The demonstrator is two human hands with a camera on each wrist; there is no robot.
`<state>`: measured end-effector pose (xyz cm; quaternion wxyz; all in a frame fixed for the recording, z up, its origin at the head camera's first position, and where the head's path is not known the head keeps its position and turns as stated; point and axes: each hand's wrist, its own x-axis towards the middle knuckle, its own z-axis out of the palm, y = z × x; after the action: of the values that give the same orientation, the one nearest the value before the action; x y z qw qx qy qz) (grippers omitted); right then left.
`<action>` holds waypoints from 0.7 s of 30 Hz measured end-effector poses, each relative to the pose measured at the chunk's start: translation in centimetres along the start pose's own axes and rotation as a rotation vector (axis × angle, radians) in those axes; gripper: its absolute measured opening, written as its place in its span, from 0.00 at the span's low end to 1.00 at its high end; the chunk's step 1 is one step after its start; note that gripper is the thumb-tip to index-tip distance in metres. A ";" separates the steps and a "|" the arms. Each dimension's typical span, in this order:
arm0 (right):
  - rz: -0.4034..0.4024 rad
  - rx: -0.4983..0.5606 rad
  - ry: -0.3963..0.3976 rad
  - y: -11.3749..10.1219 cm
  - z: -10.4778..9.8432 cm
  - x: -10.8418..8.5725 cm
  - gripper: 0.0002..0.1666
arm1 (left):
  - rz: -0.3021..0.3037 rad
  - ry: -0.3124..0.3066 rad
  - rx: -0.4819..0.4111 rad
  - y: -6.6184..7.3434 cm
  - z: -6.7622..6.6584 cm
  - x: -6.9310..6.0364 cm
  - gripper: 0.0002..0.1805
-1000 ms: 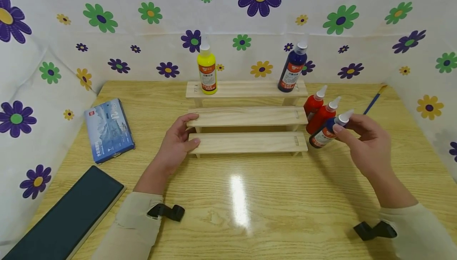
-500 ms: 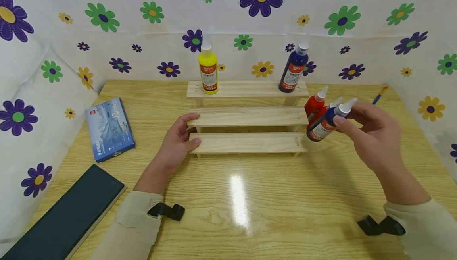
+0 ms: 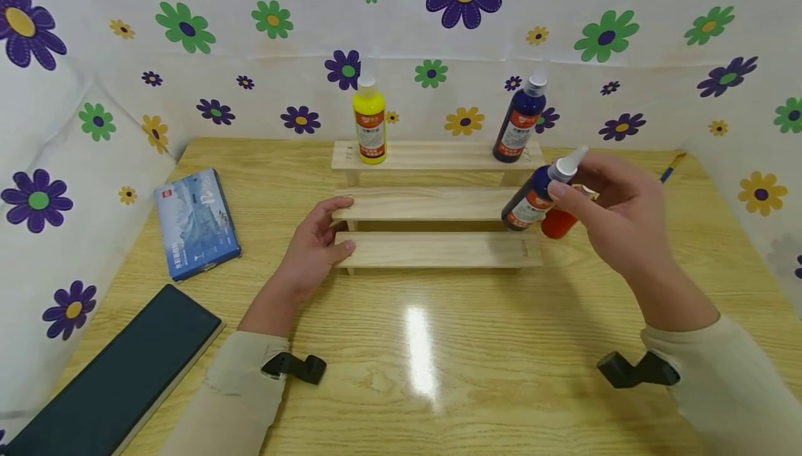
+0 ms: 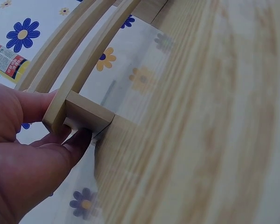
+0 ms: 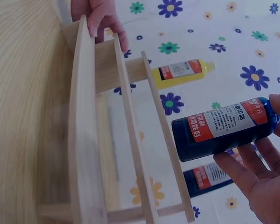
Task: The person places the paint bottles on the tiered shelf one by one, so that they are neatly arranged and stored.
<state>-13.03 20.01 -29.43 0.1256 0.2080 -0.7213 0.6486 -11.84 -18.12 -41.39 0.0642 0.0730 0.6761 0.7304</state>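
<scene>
In the head view my right hand (image 3: 626, 216) pinches a dark blue squeeze bottle (image 3: 528, 198) with a white nozzle. The bottle leans, held off the surface over the right end of a three-step wooden rack (image 3: 432, 250). My left hand (image 3: 310, 250) grips the rack's left end; the left wrist view shows the fingers (image 4: 39, 105) curled about the shelf end. On the top step stand a yellow bottle (image 3: 371, 125) at left and another dark blue bottle (image 3: 520, 125) at right. A red bottle (image 3: 557, 223) is partly hidden behind the held bottle and right hand.
A blue box (image 3: 197, 223) and a dark green hardcover book (image 3: 119, 372) lie on the table (image 3: 470, 358) at left. A paintbrush (image 3: 672, 167) lies at the back right. Flower-printed cloth (image 3: 401, 17) rises behind and along the sides.
My right hand has lifted the dark blue bottle and carried it left from beside the red bottles to the rack's right end. My left hand keeps its grip on the rack.
</scene>
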 end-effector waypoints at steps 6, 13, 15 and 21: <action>-0.005 0.018 -0.031 -0.6 2.6 1.9 0.14 | -0.007 0.006 0.001 0.0 0.0 0.0 0.34; -0.097 0.059 -0.100 -0.6 5.6 4.3 0.13 | -0.017 0.013 -0.004 0.2 0.1 0.0 0.34; -0.112 0.029 -0.116 -0.6 6.4 4.8 0.12 | -0.021 0.014 -0.006 0.2 0.1 0.0 0.34; -0.120 0.000 -0.168 -0.6 8.6 6.1 0.13 | -0.020 0.019 -0.006 0.1 0.1 0.0 0.34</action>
<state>-17.35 10.64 -27.27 0.1035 0.3043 -0.7157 0.6201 -11.86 -18.03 -41.24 0.0651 0.0591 0.6750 0.7325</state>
